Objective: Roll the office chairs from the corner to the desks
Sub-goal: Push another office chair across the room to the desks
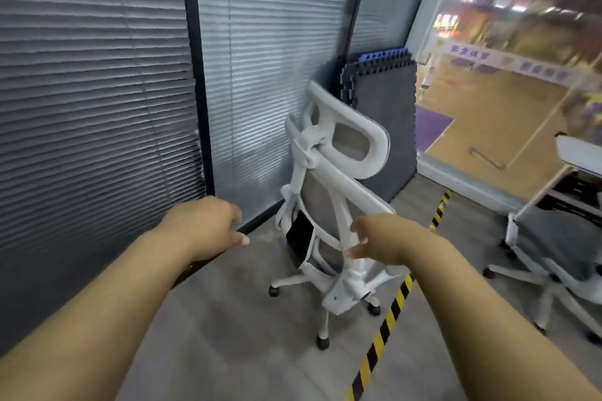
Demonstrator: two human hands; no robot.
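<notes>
Standing in the corner where the slatted grey blinds (97, 75) meet, a white-framed office chair with a grey mesh back and curved headrest (329, 192) shows its back to the head camera, its five-star base and black castors on the grey floor (228, 319). It leans a little toward the right. Behind it, a stack of dark grey foam floor mats with puzzle edges (381, 101) stands against the wall. The right hand (381, 239) reaches to the chair's back, fingers spread, fingertips at the white spine of the frame; blur hides whether they grip it. The left hand (211, 228) hangs in the air left of the chair, loosely curled, holding nothing and touching nothing. A strip of yellow and black hazard tape (387, 316) runs across the floor just right of the chair's base. Further right, a second white chair with a dark grey seat (553, 244) stands near a glass wall
</notes>
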